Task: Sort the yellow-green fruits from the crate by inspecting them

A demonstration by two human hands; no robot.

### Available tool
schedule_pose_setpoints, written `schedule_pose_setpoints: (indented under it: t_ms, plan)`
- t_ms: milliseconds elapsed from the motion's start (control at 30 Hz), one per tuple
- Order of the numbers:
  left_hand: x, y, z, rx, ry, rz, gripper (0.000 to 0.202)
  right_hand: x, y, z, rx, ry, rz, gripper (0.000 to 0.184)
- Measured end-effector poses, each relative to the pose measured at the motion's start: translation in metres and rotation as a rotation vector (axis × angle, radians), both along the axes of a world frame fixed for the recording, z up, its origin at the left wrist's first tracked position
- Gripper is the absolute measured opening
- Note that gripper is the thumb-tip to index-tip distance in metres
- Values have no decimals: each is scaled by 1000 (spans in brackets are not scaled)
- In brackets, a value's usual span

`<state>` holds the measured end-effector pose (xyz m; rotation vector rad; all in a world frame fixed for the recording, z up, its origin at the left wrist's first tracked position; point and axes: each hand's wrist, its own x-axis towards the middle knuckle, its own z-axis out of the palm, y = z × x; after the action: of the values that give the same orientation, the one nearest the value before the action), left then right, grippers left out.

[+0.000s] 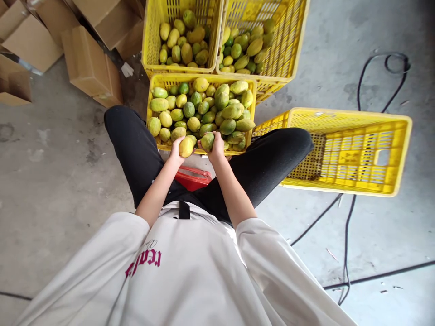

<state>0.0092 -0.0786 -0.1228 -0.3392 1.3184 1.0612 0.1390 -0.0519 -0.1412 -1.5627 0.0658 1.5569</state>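
Note:
I sit with my legs spread around a yellow crate [154, 80] full of green and yellow mangoes. My left hand [177, 149] is closed around a yellow mango [186, 146] at the crate's near edge. My right hand [217, 147] grips a greenish mango [207, 141] right beside it. Both fruits sit just above the crate's front rim.
Two more yellow crates [147, 40] [288, 50] of mangoes stand behind the first. An empty yellow crate [401, 149] lies to my right. Cardboard boxes [90, 63] pile up at the back left. Black cables [346, 235] run over the concrete floor on the right. A red stool [193, 177] shows under me.

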Motion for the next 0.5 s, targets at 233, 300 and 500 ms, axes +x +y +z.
schedule_pose_setpoints:
  t_ms: [233, 300, 500]
  plan:
    - [-1, 0, 3, -41, -38, 44, 33, -3, -5, 11, 67, -70, 48, 37]
    - [-1, 0, 2, -38, -27, 35, 32, -3, -5, 14, 55, -85, 49, 37]
    - [1, 0, -8, 34, -6, -44, 12, -4, -5, 29, 8, -104, 74, 14]
